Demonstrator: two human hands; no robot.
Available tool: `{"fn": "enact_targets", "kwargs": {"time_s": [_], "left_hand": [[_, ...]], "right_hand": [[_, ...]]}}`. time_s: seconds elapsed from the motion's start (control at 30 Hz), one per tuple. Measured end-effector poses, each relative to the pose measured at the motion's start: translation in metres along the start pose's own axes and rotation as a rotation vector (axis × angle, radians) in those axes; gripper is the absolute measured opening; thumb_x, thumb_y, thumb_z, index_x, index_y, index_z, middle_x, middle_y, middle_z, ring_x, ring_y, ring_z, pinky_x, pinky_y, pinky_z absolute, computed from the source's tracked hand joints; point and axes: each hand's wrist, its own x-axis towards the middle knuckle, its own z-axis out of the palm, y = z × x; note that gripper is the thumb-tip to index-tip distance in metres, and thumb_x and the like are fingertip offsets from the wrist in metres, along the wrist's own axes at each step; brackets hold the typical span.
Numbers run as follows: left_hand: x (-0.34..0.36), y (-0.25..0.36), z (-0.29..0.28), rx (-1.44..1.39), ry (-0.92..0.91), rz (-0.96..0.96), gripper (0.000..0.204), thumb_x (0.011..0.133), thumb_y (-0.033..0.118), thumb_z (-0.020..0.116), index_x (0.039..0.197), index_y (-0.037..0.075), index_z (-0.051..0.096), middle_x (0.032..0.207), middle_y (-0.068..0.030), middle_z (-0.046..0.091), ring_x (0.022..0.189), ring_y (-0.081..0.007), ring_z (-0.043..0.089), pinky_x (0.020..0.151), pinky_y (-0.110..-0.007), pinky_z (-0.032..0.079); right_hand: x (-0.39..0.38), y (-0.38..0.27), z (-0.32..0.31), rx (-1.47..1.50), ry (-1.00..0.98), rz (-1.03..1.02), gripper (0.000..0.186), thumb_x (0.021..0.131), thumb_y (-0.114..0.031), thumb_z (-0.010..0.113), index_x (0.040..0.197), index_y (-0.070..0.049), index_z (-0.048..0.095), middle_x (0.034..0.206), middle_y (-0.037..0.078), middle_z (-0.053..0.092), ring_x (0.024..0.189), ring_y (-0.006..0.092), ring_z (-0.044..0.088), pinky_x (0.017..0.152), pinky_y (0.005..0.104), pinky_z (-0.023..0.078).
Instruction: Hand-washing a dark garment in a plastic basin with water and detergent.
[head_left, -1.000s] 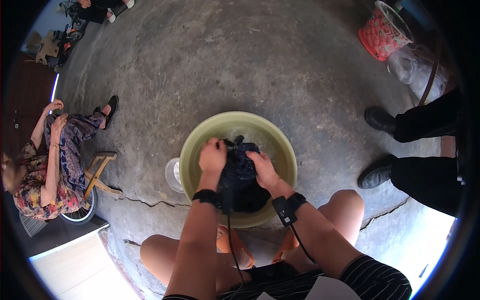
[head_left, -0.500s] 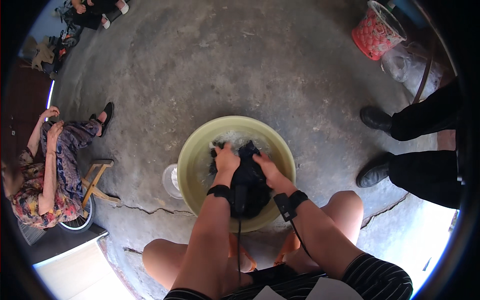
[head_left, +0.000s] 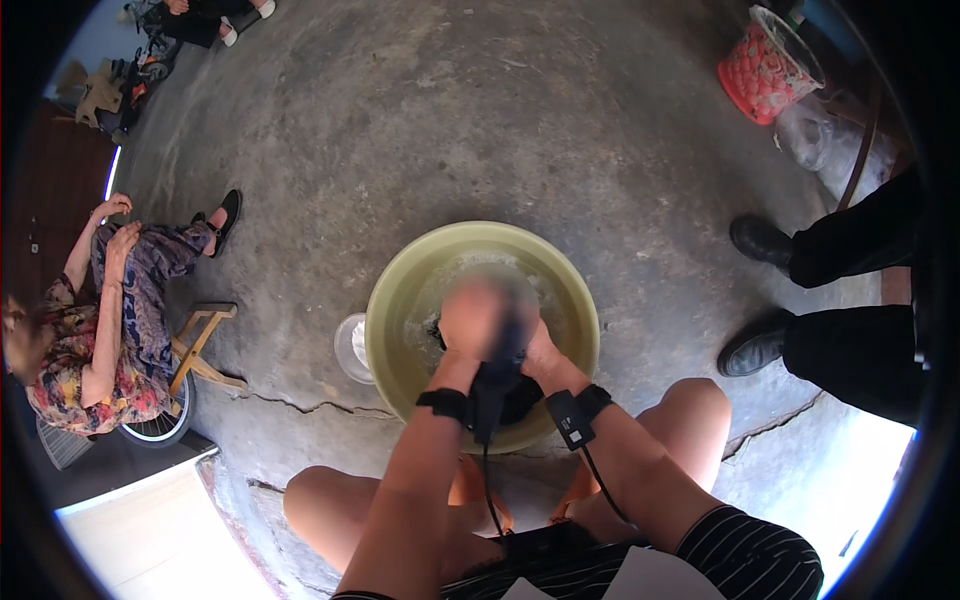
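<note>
Head view: My left hand (head_left: 466,322) and right hand (head_left: 541,350) are close together over the dark cloth (head_left: 521,402), which lies inside the green basin (head_left: 582,345), partly hidden beneath them. Blur covers my fingers; I cannot tell whether they are spread, pressed together or pinching fabric. For good control, I should work both hands evenly, keep the cloth below the rim to limit splashing, and hold the right wrist unit (head_left: 570,420) clear of the water (head_left: 478,262).

Striped sleeve (head_left: 752,552), cabled black wristbands (head_left: 446,403)
</note>
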Motion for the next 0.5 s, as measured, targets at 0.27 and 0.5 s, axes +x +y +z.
{"fn": "enact_targets", "kwargs": {"time_s": [0.27,0.5], "left_hand": [[0.024,-0.078,-0.026,0.127,0.077,0.119,0.031,0.069,0.026,0.062,0.093,0.005,0.06,0.098,-0.0193,0.054,0.089,-0.0382,0.054,0.081,-0.045,0.044],[0.008,-0.062,0.037,0.235,-0.393,-0.153,0.083,0.065,0.037,0.068,0.137,0.028,0.027,0.145,-0.0153,0.011,0.127,-0.0515,0.012,0.097,-0.061,0.026]], "right_hand": [[0.01,-0.033,-0.007,-0.385,0.269,-0.289,0.03,0.082,-0.025,0.063,0.1,-0.002,0.057,0.088,0.005,0.059,0.079,0.0144,0.056,0.074,0.0274,0.046],[0.005,-0.012,-0.03,-1.53,0.528,-0.502,0.059,0.066,-0.006,0.063,0.121,-0.002,0.041,0.115,0.023,0.045,0.11,0.04,0.042,0.095,0.043,0.035]]}}
